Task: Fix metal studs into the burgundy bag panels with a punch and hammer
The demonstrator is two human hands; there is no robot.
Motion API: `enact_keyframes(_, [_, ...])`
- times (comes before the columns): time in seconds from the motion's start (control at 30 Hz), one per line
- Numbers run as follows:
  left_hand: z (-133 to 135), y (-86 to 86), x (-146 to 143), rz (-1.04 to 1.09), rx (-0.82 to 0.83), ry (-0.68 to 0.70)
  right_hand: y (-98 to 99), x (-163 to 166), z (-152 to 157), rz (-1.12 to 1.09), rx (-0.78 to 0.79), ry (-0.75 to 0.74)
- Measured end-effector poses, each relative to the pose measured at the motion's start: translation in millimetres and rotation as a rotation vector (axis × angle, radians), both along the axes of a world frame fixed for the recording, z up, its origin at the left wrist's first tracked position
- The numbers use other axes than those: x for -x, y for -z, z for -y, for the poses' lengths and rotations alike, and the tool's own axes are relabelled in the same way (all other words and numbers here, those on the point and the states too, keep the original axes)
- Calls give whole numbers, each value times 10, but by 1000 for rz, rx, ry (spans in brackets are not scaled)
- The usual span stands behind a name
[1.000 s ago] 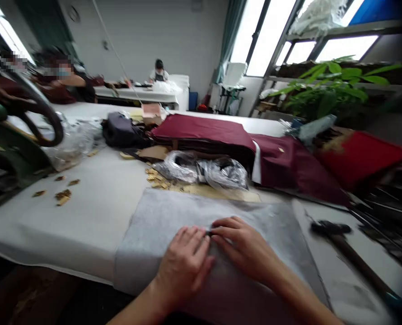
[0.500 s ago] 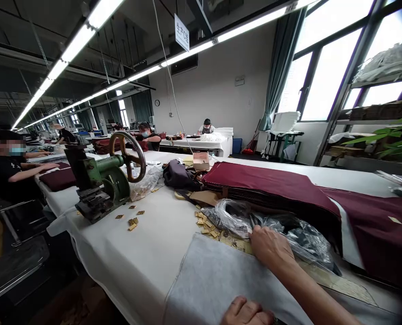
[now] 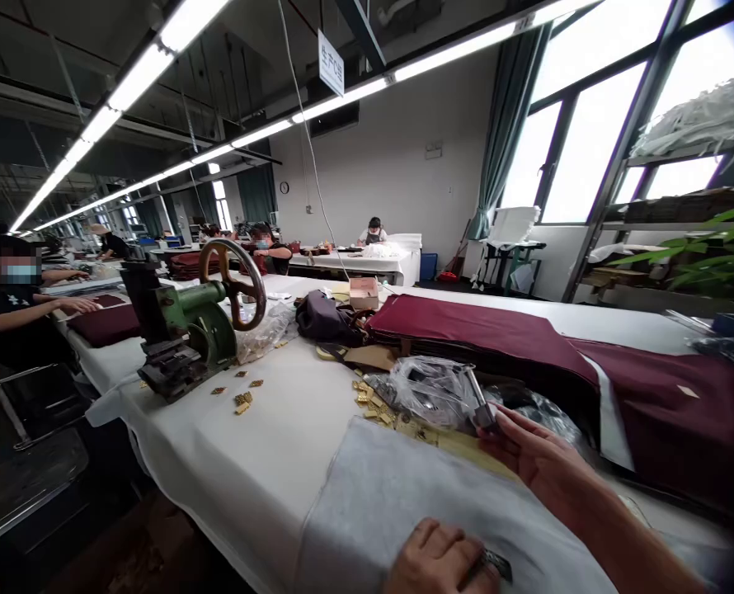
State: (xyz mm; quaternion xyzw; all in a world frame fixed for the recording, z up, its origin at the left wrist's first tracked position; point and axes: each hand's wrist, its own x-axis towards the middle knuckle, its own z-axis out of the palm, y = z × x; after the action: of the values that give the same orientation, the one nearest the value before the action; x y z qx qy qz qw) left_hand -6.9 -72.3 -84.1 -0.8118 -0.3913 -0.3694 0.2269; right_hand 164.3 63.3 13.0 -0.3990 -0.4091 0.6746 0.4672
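A worker's right hand, at the near right of a long white-draped counter, pinches a slim silver metal fitting between thumb and fingertips and holds it tilted just above the counter's surface. The left hand, at the very bottom edge of the view, is curled closed on a small dark metal piece that pokes out to its right. It rests on a grey felt sheet spread across the near part of the counter.

Just beyond the fitting lies a crumpled clear plastic bag. Left of the bag, a scatter of small gold clasps spills along the sheet's far edge. Behind these, a flat stack of maroon fabric runs to the right and takes up the far side of the counter. A dark pouch and a small cardboard box sit at its left end.

Further left stands a green hand press with a brown wheel, well apart from both hands. A few more gold pieces lie in front of it. A seated co-worker in a dark top rests an arm on the counter at the far left, and another person works at a distant table beneath the windows. Green leaves of a plant reach in from the right.
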Motion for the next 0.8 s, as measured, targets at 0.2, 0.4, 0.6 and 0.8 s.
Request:
enact_keyframes(0.2, [378,-412,114,62,372,28,67,-50,583,-155,84,15])
enact_keyframes(0.4, [426,-485,121,67,456,54,10,115,395,480,-265,20])
enact_keyframes(0.6, [427,-517,127,71,473,57,34,459,421,1036,-496,-80])
enact_keyframes(0.8, [412,-516,128,64,489,65,-137,334,194,720,-383,-146])
